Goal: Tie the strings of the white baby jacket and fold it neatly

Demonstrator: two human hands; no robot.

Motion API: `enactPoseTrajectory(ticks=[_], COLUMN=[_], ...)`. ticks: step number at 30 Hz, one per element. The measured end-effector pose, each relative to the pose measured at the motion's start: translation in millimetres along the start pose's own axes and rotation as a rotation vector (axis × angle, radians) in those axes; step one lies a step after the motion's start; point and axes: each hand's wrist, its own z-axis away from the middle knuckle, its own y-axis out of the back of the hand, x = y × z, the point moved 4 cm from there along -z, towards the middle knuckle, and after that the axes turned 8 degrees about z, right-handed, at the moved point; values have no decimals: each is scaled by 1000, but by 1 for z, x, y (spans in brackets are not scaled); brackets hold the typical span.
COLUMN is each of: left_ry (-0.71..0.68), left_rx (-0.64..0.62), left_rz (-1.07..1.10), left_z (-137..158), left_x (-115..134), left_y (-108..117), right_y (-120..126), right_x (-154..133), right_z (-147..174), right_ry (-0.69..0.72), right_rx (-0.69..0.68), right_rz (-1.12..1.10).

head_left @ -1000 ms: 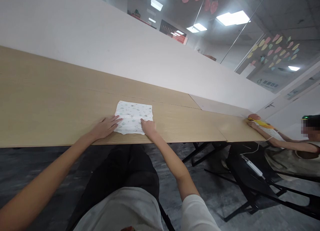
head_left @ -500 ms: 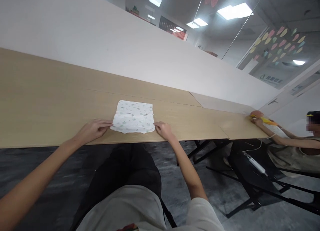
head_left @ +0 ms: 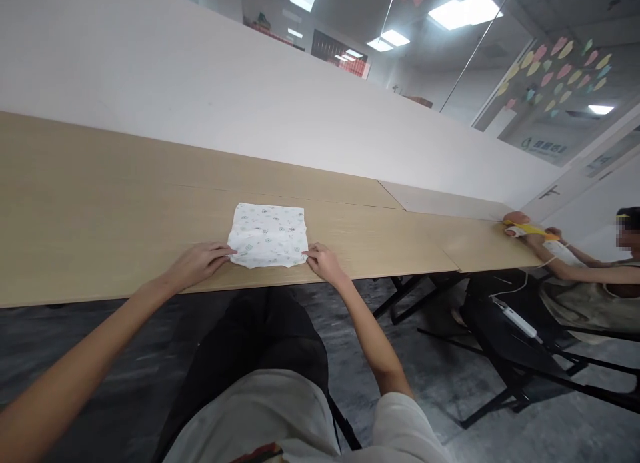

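Observation:
A white cloth [head_left: 269, 233] with a small green and grey print lies flat on the wooden table [head_left: 125, 216], roughly square, with slightly wavy edges and a crease across it. At its near left corner, my left hand [head_left: 199, 264] pinches the edge between thumb and fingers. My right hand [head_left: 325, 261] is closed on the near right corner in the same way, its fingertips over the cloth's edge. Both wrists rest close to the table's front edge.
A white wall runs behind the table. At the far right a seated person [head_left: 585, 279] handles a doll [head_left: 517, 219] with yellow clothing. A black chair [head_left: 505, 339] holding a white power strip [head_left: 520, 321] stands on the right.
Both hands have moved slightly inward, so the fingertips now overlap the cloth's near corners. The near side of the cloth looks a little narrower. The view has shifted slightly.

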Motion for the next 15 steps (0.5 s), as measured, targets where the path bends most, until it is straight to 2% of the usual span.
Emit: enactPoseTrajectory(ticks=[5, 9, 12, 15], left_ry=[-38, -47, -20, 66], left_rx=[45, 64, 96, 159], left_rz=[-25, 32, 143, 269], left_z=[1, 4, 2, -9], left_x=[8, 27, 41, 46], left_y=[-1, 12, 29, 46], right_y=[8, 28, 45, 56], right_x=[7, 8, 10, 11], right_z=[4, 6, 3, -10], right_ry=[14, 36, -55, -170], right_rx=[25, 6, 27, 86], right_rz=[-164, -324, -377, -421])
